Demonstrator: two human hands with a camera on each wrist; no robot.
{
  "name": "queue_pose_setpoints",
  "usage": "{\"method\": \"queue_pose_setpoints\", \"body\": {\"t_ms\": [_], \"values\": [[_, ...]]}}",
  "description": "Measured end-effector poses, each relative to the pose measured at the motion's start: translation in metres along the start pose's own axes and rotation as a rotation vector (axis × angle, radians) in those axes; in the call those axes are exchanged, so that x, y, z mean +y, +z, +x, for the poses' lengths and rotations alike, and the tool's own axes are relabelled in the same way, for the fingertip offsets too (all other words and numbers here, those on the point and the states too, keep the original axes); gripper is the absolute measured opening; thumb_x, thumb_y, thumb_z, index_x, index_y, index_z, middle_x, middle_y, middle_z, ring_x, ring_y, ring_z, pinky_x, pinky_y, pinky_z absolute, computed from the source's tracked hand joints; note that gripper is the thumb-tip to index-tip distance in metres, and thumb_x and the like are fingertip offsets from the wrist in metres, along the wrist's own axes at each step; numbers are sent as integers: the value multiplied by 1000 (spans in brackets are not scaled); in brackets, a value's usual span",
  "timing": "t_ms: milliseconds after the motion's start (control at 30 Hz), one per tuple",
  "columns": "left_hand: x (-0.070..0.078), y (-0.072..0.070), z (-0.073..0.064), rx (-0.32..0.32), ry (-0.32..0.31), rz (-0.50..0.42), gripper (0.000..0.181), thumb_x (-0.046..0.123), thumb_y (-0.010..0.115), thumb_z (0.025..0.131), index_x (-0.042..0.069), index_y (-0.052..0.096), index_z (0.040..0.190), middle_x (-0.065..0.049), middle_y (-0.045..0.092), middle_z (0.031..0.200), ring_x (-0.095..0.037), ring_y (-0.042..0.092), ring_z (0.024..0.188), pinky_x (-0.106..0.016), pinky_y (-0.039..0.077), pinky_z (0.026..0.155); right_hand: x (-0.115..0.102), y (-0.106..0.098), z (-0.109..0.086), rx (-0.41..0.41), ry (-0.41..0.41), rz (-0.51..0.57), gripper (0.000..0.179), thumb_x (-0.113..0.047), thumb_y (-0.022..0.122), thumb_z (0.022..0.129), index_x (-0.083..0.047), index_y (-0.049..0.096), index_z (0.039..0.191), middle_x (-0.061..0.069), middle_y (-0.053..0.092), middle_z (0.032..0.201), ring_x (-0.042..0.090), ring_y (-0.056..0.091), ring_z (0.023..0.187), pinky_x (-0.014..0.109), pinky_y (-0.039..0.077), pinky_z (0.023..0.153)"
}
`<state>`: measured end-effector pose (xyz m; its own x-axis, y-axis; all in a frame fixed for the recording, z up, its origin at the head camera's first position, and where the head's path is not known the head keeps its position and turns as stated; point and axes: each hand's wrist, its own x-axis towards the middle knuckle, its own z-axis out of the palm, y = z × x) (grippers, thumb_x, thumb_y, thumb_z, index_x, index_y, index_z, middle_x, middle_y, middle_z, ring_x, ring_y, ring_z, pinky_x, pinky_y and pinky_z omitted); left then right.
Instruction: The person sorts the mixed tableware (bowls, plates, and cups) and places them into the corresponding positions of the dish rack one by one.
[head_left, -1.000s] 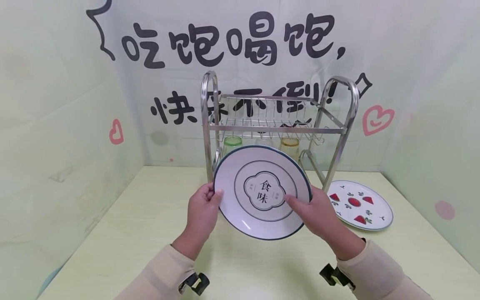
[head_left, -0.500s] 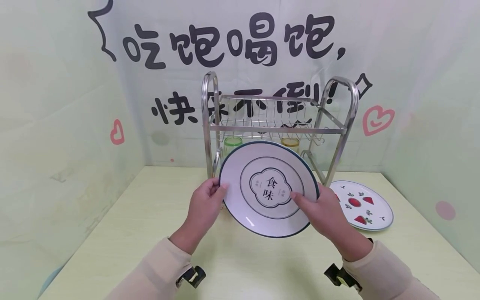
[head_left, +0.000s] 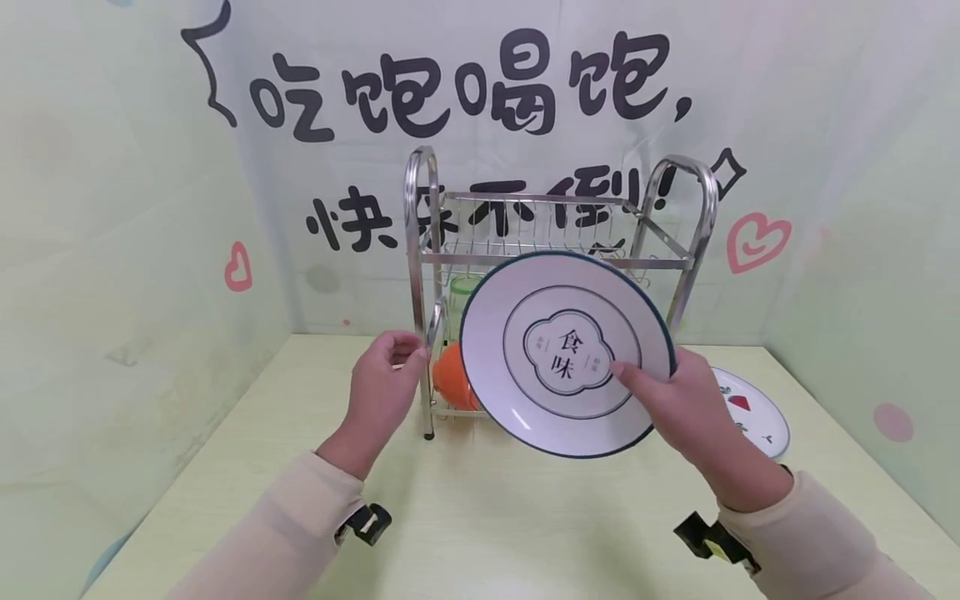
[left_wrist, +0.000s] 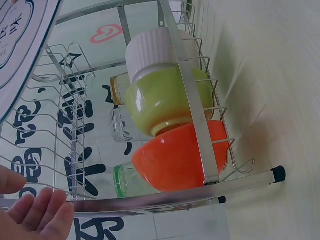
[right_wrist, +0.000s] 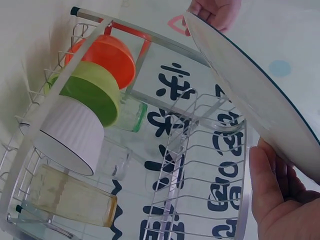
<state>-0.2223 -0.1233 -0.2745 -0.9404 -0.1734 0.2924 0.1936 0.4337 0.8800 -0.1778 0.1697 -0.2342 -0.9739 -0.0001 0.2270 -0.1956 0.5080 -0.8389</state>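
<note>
My right hand (head_left: pixel 675 404) grips a white plate (head_left: pixel 517 383) by its right edge, thumb on the face and fingers behind. The plate has a dark blue-green rim and black characters in its middle, and it is tilted up in front of the metal dish rack (head_left: pixel 412 267). My left hand (head_left: pixel 384 396) holds nothing; its fingers are loosely bent beside the rack's left post, apart from the plate. In the left wrist view, the rack's lower tier bears an orange bowl (left_wrist: pixel 175 157), a green bowl (left_wrist: pixel 165 100) and a white ribbed bowl (left_wrist: pixel 150 52).
Behind the bowls stand a green-rimmed glass (left_wrist: pixel 132 181), a clear glass (left_wrist: pixel 122 125) and an amber-rimmed glass (right_wrist: pixel 75 195). Wire slots (right_wrist: pixel 200 175) form the rack's upper tier. A second plate with watermelon prints (head_left: pixel 757 417) lies on the table (head_left: pixel 510 533) to the right.
My left hand has let go of the plate and moved left. My right hand has carried the plate up and to the right, bringing the orange bowl into sight in the head view.
</note>
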Motion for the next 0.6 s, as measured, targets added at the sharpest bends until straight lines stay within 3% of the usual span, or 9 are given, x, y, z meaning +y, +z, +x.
{"method": "queue_pose_setpoints", "body": {"t_ms": [333,600], "values": [[-4,-3,18,17,-67,8,39,17,59,94,-1,48,128,-17,53,125,-33,52,117,-45,46,99,-19,-29,9,44,-39,-23,47,-30,58,96,0,51,132,24,65,116,34,68,97,44,54,84],[-8,-4,28,-19,-96,53,47,18,62,94,-2,45,133,-18,52,132,-33,47,125,-46,42,103,-37,-50,26,105,5,16,53,-38,58,95,-9,48,138,20,63,122,8,66,84,20,53,68]]}}
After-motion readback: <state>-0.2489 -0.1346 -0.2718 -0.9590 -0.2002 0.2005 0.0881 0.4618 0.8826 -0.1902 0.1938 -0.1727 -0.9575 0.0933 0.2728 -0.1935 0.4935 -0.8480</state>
